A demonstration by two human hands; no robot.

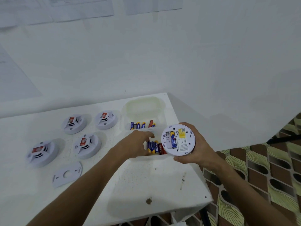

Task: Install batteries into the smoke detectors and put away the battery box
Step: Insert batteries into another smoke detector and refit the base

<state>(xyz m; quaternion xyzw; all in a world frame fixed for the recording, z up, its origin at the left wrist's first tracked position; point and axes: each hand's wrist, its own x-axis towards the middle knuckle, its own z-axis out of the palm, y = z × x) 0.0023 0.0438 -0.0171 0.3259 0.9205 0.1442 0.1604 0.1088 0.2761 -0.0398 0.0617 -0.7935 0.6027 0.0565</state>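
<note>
My right hand [193,154] grips a white smoke detector [182,144] with its back turned towards me; one blue-and-yellow battery [173,139] sits in its open compartment. My left hand [135,145] reaches into the clear battery box [143,158], its fingers bent over the near row of batteries [154,147]; whether they pinch one is hidden. A second row of batteries [142,125] lies in the box's far part. Several white smoke detectors lie face up on the table to the left, among them one at the far left [41,152] and one near the middle [87,145].
The box's translucent lid [145,106] stands open behind it. A loose white mounting plate [66,174] lies at the front left. The white table [146,185] ends at its right edge just past my right hand, above a patterned floor [260,168]. A white wall rises behind.
</note>
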